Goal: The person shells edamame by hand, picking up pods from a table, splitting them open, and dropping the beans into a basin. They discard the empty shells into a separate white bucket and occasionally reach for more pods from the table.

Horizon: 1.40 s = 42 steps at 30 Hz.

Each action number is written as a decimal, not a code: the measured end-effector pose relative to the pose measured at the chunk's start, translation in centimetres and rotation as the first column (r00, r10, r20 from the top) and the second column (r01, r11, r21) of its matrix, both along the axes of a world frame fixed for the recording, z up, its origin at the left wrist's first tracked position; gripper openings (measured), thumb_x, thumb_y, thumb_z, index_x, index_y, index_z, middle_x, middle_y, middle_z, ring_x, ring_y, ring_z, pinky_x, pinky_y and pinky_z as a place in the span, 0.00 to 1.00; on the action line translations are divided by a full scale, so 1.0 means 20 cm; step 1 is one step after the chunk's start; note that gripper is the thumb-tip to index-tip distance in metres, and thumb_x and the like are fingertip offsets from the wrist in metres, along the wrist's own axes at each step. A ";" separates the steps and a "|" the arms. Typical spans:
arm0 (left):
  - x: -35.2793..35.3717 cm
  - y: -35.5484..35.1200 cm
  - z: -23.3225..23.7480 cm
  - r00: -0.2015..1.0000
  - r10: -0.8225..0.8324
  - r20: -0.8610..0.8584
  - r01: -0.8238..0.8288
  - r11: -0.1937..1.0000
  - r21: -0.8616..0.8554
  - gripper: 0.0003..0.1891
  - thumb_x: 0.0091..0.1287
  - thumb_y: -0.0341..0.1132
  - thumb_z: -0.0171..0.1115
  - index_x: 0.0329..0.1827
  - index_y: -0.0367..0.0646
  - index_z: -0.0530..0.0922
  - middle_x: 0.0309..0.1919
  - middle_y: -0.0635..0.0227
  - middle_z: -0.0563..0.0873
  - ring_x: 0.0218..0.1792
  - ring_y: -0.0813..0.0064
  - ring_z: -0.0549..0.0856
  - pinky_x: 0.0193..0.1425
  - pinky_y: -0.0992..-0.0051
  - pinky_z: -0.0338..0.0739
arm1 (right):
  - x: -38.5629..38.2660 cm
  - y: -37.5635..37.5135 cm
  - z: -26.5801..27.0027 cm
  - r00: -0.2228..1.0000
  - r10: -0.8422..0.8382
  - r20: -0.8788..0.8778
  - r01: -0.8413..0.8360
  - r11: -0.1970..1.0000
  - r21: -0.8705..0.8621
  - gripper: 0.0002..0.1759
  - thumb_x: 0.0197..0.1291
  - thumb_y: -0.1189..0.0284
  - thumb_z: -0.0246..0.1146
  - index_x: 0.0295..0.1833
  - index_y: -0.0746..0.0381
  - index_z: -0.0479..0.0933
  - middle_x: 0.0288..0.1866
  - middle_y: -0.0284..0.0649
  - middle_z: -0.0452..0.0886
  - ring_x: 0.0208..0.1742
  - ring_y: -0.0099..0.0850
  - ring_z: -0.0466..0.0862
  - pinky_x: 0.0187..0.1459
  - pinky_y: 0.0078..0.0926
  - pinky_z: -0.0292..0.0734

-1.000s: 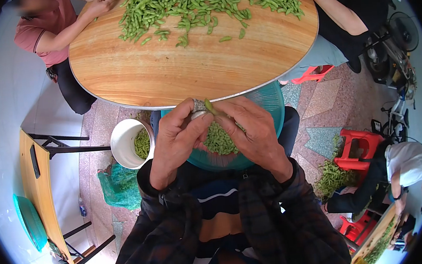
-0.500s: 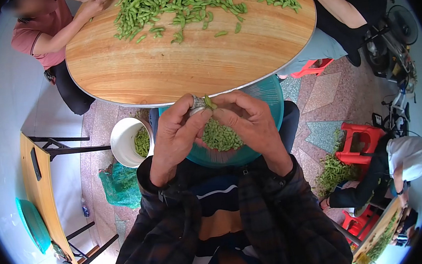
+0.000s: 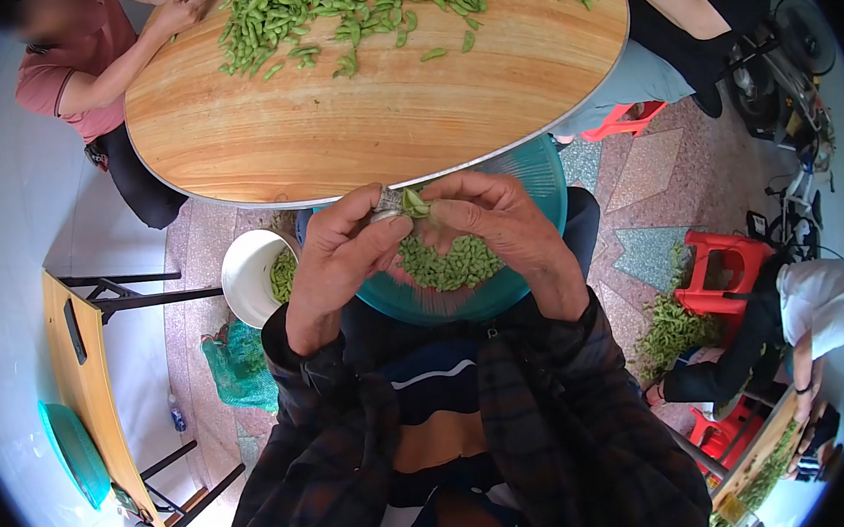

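A green bean pod (image 3: pixel 415 204), bent and seemingly split, is pinched between my two hands above a teal basin (image 3: pixel 556 191) in my lap. My left hand (image 3: pixel 339 256) is closed, its thumb and index finger against the pod's left side; a greyish wrap (image 3: pixel 390 203) covers its fingertip area. My right hand (image 3: pixel 504 226) grips the pod's right side between thumb and index finger. Shelled green beans (image 3: pixel 452 266) lie in the basin below my hands. A large heap of bean pods (image 3: pixel 320 11) covers the far part of the wooden table (image 3: pixel 380 127).
A white bucket (image 3: pixel 246 279) holding green pods or husks stands left, beside a green mesh sack (image 3: pixel 240 365). People sit at the table's far left and right. Red stools (image 3: pixel 719 278), a husk pile (image 3: pixel 677 331) and a bicycle (image 3: pixel 778 92) are at the right.
The pod between my fingers has turned and looks more opened. My right thumb has shifted right, away from my left thumb. The view has moved slightly.
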State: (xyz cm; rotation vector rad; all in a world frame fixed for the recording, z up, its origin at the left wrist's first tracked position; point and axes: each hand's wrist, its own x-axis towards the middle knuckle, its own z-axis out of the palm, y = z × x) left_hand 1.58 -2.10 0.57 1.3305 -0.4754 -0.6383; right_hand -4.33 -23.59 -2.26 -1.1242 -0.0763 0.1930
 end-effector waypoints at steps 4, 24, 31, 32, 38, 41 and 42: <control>0.03 0.01 -0.06 0.998 -0.033 -0.055 0.031 0.999 -0.021 0.07 0.76 0.27 0.61 0.51 0.33 0.81 0.24 0.76 0.77 0.22 0.89 0.70 0.25 0.83 0.65 | 0.01 0.00 -0.02 1.000 0.027 -0.012 -0.027 0.998 0.055 0.16 0.75 0.71 0.63 0.59 0.71 0.81 0.44 0.44 0.88 0.43 0.30 0.88 0.44 0.28 0.85; -0.01 0.01 -0.07 0.994 0.106 -0.032 -0.101 0.987 0.126 0.03 0.73 0.26 0.63 0.39 0.38 0.79 0.22 0.79 0.75 0.22 0.91 0.70 0.25 0.83 0.59 | 0.02 0.13 -0.05 0.994 -0.079 0.075 0.090 0.983 -0.158 0.15 0.77 0.69 0.61 0.59 0.69 0.76 0.39 0.36 0.85 0.34 0.20 0.84 0.35 0.20 0.81; -0.02 0.04 -0.05 0.994 0.104 -0.038 -0.099 0.987 0.126 0.05 0.73 0.26 0.64 0.37 0.39 0.78 0.22 0.80 0.74 0.24 0.91 0.70 0.26 0.83 0.60 | 0.04 0.11 -0.03 1.000 0.016 0.016 -0.015 0.997 -0.080 0.08 0.76 0.74 0.61 0.53 0.67 0.77 0.31 0.33 0.82 0.26 0.20 0.80 0.29 0.20 0.74; -0.02 0.04 -0.06 0.994 0.100 -0.031 -0.096 0.987 0.128 0.05 0.73 0.26 0.63 0.37 0.39 0.78 0.22 0.81 0.74 0.25 0.91 0.70 0.27 0.83 0.61 | 0.03 0.11 -0.03 0.999 0.000 0.054 0.008 0.989 -0.150 0.09 0.76 0.73 0.61 0.54 0.67 0.77 0.33 0.34 0.83 0.27 0.20 0.81 0.30 0.20 0.75; -0.03 0.05 -0.09 0.980 0.149 0.131 -0.175 0.961 0.213 0.06 0.72 0.27 0.65 0.37 0.37 0.77 0.24 0.79 0.73 0.27 0.89 0.69 0.28 0.81 0.62 | 0.00 0.15 0.01 0.943 -0.156 0.293 0.272 0.869 -0.413 0.13 0.73 0.71 0.64 0.56 0.68 0.79 0.40 0.37 0.86 0.38 0.24 0.86 0.40 0.23 0.81; -0.04 0.04 -0.09 0.950 0.134 0.283 -0.216 0.934 0.284 0.06 0.70 0.28 0.66 0.37 0.37 0.77 0.25 0.78 0.73 0.27 0.87 0.68 0.29 0.79 0.62 | 0.02 0.14 -0.03 0.949 -0.144 0.279 0.255 0.874 -0.414 0.14 0.71 0.70 0.66 0.55 0.69 0.80 0.42 0.41 0.87 0.42 0.27 0.88 0.45 0.24 0.83; -0.05 0.03 -0.08 0.928 0.115 0.354 -0.232 0.923 0.307 0.07 0.69 0.28 0.67 0.37 0.36 0.77 0.26 0.78 0.73 0.28 0.87 0.67 0.30 0.78 0.62 | 0.02 0.13 -0.04 0.972 -0.111 0.210 0.184 0.910 -0.372 0.14 0.71 0.70 0.67 0.53 0.69 0.81 0.43 0.43 0.87 0.44 0.28 0.88 0.46 0.23 0.82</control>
